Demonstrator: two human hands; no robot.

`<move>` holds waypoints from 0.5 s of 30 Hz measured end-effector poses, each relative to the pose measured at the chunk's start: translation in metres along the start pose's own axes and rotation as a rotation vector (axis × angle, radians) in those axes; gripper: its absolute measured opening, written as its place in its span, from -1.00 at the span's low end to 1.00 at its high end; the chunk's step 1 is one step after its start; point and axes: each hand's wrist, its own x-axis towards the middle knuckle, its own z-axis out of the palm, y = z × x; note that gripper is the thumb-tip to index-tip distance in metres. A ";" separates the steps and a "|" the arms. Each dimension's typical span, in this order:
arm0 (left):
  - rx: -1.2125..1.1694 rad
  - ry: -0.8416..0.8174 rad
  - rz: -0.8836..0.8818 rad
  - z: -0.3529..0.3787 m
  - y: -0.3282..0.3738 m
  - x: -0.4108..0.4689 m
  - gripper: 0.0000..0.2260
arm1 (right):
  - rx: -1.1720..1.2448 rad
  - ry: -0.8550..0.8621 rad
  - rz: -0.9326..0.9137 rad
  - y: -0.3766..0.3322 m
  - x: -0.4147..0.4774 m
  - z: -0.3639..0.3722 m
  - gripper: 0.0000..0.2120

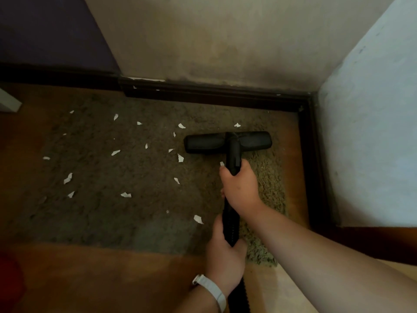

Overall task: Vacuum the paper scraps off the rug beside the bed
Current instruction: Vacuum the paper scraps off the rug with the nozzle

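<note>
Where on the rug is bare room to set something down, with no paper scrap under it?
Free: the lighter strip of rug right of the wand, between the vacuum head and the rug's near edge; also the near-left part beside the wooden floor. Crowded: the middle and left, where paper scraps lie scattered.
</note>
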 end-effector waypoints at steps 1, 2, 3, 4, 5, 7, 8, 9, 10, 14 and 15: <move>0.005 0.008 0.014 0.000 0.002 0.003 -0.44 | -0.003 0.001 -0.014 -0.004 0.003 0.000 -0.87; 0.019 0.023 0.037 -0.001 0.004 0.006 -0.44 | -0.008 -0.002 -0.028 -0.008 0.007 -0.001 -0.87; 0.036 0.038 0.071 -0.002 0.007 0.010 -0.45 | -0.008 -0.005 -0.039 -0.013 0.012 -0.001 -0.88; 0.057 0.050 0.111 -0.003 0.012 0.013 -0.46 | -0.003 -0.003 -0.046 -0.018 0.018 -0.001 -0.88; 0.083 0.057 0.146 -0.004 0.016 0.018 -0.46 | 0.005 0.002 -0.048 -0.023 0.023 -0.002 -0.88; 0.125 0.061 0.191 -0.006 0.028 0.028 -0.51 | 0.018 0.015 -0.035 -0.033 0.037 -0.002 -0.86; 0.138 0.067 0.194 -0.007 0.033 0.033 -0.53 | 0.022 0.023 -0.029 -0.038 0.044 -0.003 -0.84; 0.141 0.076 0.190 -0.008 0.037 0.038 -0.54 | 0.019 0.033 -0.026 -0.041 0.050 -0.002 -0.83; 0.130 0.085 0.182 -0.007 0.040 0.043 -0.54 | 0.016 0.042 -0.030 -0.044 0.057 -0.002 -0.82; 0.068 0.037 0.143 0.002 0.043 0.050 -0.46 | -0.043 0.043 -0.071 -0.047 0.076 0.001 -0.79; 0.048 0.013 0.126 0.005 0.041 0.051 -0.42 | -0.063 0.044 -0.076 -0.046 0.080 0.000 -0.79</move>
